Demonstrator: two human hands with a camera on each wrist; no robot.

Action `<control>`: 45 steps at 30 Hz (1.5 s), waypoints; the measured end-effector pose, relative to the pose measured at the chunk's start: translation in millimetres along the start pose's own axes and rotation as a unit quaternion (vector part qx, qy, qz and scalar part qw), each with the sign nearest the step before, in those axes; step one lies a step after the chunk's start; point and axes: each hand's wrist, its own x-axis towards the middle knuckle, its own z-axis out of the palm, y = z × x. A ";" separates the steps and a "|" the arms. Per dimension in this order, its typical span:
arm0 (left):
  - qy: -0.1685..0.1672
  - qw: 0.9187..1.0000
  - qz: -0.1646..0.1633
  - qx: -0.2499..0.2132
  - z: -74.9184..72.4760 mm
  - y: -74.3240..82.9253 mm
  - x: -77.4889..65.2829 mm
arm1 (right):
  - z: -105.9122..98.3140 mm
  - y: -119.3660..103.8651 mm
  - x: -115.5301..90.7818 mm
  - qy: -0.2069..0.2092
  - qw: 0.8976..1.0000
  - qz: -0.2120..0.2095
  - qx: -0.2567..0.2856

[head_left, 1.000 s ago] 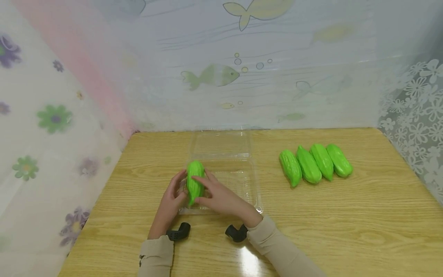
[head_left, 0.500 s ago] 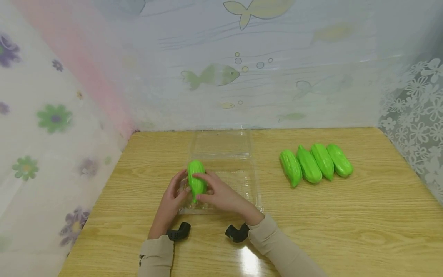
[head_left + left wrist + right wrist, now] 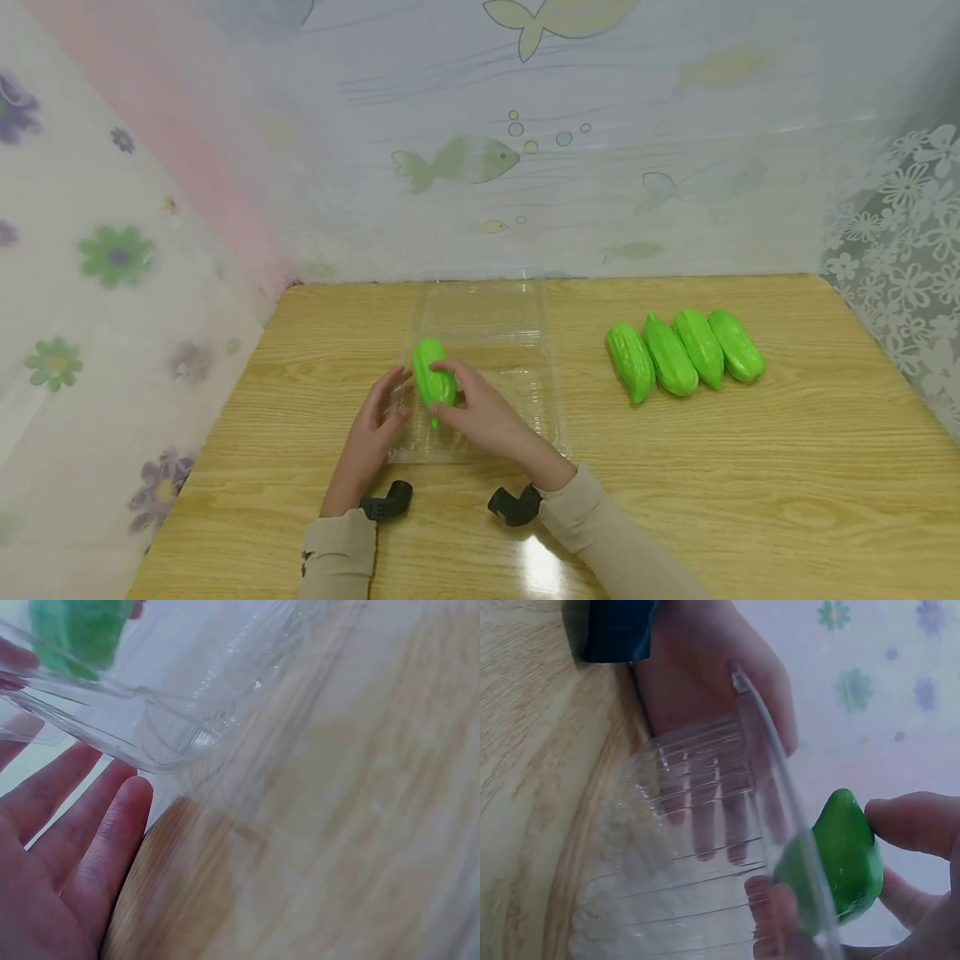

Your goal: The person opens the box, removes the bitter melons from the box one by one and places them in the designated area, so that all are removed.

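A green bitter melon (image 3: 426, 358) with a pointed end is tilted over the left part of a clear plastic clamshell box (image 3: 552, 392). My right hand (image 3: 487, 417) pinches it between thumb and fingers; the right wrist view shows the melon (image 3: 847, 855) beyond the box rim, fingertips on its side. My left hand (image 3: 371, 429) is at the box's left side. In the left wrist view its fingers (image 3: 124, 817) lie straight just outside the plastic wall, apart from the melon. The box's lid (image 3: 480, 310) is folded back, away from me.
Several more green bitter melons (image 3: 663, 356) lie side by side on the right of the wooden table (image 3: 750, 467). Behind the table hangs a sheet with fish prints (image 3: 468, 158). A black wrist device (image 3: 515, 505) sits by each wrist.
My right hand has drawn the bitter melon away from my left hand, slightly right and farther back, tilting it. The left hand has stayed by the box's left side.
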 end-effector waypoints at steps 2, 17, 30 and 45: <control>0.004 1.000 -0.003 0.004 -0.9 -5.8 1.3 | -0.5 -4.2 -1.7 0.003 1.000 -0.002 -0.008; 0.025 0.999 -0.026 0.017 -2.2 -21.5 1.8 | -4.5 -29.7 -14.2 0.015 0.997 -0.046 -0.058; 0.006 1.000 0.008 0.013 -3.9 -23.2 3.3 | -18.9 -41.7 -21.0 0.019 0.998 -0.046 -0.026; 0.009 1.000 0.002 0.007 3.8 7.0 -2.4 | -57.6 -48.7 -27.8 0.048 0.998 -0.025 0.014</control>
